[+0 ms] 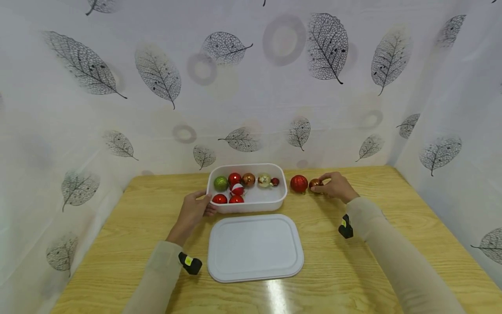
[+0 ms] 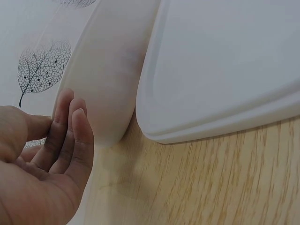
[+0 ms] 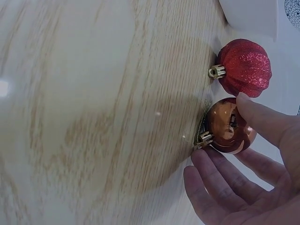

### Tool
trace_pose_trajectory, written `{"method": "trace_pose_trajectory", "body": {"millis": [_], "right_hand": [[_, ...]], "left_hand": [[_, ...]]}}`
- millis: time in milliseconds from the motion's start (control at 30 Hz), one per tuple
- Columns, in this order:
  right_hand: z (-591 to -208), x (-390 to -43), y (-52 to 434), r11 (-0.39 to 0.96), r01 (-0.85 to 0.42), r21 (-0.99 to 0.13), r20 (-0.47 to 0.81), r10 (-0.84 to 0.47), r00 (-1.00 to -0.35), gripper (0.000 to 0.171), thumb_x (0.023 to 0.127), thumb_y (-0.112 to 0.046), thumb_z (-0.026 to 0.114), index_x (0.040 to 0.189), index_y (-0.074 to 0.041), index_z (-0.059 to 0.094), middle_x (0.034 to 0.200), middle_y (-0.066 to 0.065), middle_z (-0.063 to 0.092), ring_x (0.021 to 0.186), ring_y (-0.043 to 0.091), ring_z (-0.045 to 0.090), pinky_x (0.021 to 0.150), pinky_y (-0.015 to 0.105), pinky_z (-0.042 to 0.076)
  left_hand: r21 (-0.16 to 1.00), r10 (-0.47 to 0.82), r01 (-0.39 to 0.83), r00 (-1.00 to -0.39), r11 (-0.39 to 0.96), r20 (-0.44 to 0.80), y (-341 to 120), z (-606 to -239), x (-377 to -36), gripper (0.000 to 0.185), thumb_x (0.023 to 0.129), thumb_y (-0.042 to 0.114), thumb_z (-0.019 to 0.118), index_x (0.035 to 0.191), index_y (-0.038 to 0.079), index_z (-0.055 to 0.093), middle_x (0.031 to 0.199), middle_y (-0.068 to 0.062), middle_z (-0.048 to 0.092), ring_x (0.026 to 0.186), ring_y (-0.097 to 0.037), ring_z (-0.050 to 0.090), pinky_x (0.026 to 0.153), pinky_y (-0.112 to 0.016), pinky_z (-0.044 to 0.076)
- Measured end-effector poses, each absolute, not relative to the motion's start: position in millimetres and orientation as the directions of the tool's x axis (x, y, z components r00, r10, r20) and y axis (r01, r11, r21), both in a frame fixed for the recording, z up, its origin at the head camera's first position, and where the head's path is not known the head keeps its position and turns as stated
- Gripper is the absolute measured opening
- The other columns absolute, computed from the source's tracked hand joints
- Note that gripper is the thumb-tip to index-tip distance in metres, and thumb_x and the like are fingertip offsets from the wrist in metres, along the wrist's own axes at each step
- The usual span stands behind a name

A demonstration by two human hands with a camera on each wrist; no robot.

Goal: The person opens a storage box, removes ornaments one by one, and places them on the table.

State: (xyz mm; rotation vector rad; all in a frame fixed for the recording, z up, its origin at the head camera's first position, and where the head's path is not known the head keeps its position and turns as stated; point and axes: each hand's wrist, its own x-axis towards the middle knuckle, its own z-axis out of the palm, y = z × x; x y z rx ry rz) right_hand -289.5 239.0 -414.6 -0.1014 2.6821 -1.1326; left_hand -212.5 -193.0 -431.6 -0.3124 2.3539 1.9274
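My left hand (image 1: 194, 209) pinches the left front corner of a white plastic box (image 1: 265, 206); in the left wrist view the fingertips (image 2: 79, 123) lie along its outer wall. Inside sit several Christmas baubles: a green one (image 1: 221, 183), red ones, a copper one (image 1: 249, 179) and a pale gold one (image 1: 264, 180). On the table right of the box, my right hand (image 1: 338, 187) holds a shiny copper bauble (image 3: 229, 124) between thumb and fingers, its gold cap facing me. Beside it rests a glittery red ribbed bauble (image 3: 244, 68).
In front of the box a white lid (image 1: 255, 248) lies flat on the wooden table (image 1: 333, 279). A pale curtain with leaf prints (image 1: 243, 96) hangs behind and along both sides of the table. Each wrist wears a small black camera (image 1: 190, 263).
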Motion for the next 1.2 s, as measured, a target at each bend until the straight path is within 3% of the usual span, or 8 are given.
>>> {"method": "trace_pose_trajectory", "body": {"millis": [300, 433, 633, 900, 1200], "right_hand": [[-411, -288, 243, 0.690, 0.031, -0.723, -0.189, -0.154, -0.970, 0.062, 0.092, -0.024, 0.076, 0.137, 0.012, 0.052, 0.112, 0.028, 0.066, 0.080, 0.030, 0.069, 0.070, 0.039, 0.062], [-406, -288, 244, 0.692, 0.036, -0.721, -0.206, -0.164, -0.965, 0.067, 0.093, -0.026, 0.074, 0.141, 0.012, 0.047, 0.121, 0.031, 0.063, 0.091, 0.036, 0.069, 0.079, 0.044, 0.062], [-395, -289, 246, 0.666, 0.032, -0.745, -0.215, -0.195, -0.957, 0.065, 0.097, -0.024, 0.070, 0.144, 0.012, 0.044, 0.120, 0.032, 0.064, 0.109, 0.046, 0.063, 0.091, 0.053, 0.058], [-377, -294, 243, 0.668, 0.008, -0.744, -0.201, -0.213, -0.956, 0.063, 0.100, -0.029, 0.067, 0.144, 0.010, 0.045, 0.125, 0.033, 0.062, 0.115, 0.049, 0.059, 0.098, 0.057, 0.053], [-357, -293, 222, 0.683, -0.065, -0.728, -0.143, -0.243, -0.959, 0.053, 0.101, -0.022, 0.065, 0.140, 0.010, 0.050, 0.123, 0.031, 0.064, 0.115, 0.046, 0.061, 0.095, 0.054, 0.055]], "left_hand": [[0.960, -0.100, -0.216, -0.975, 0.178, -0.200, -195, -433, -214, 0.047, 0.108, 0.018, 0.050, 0.146, -0.010, 0.042, 0.082, -0.011, 0.073, 0.070, -0.014, 0.070, 0.068, -0.026, 0.062], [0.962, -0.096, -0.211, -0.976, 0.175, -0.196, -195, -432, -213, 0.047, 0.108, 0.017, 0.050, 0.146, -0.011, 0.042, 0.082, -0.012, 0.073, 0.070, -0.014, 0.070, 0.067, -0.026, 0.062], [0.962, -0.100, -0.213, -0.975, 0.172, -0.198, -194, -430, -211, 0.048, 0.108, 0.017, 0.050, 0.146, -0.011, 0.042, 0.083, -0.013, 0.073, 0.070, -0.014, 0.070, 0.067, -0.025, 0.062], [0.961, -0.107, -0.217, -0.974, 0.170, -0.201, -194, -430, -212, 0.047, 0.108, 0.017, 0.051, 0.146, -0.010, 0.043, 0.082, -0.012, 0.073, 0.070, -0.014, 0.070, 0.067, -0.025, 0.062], [0.965, -0.099, -0.209, -0.976, 0.159, -0.195, -194, -431, -212, 0.048, 0.108, 0.017, 0.051, 0.146, -0.011, 0.042, 0.081, -0.011, 0.073, 0.069, -0.014, 0.069, 0.066, -0.025, 0.061]]}}
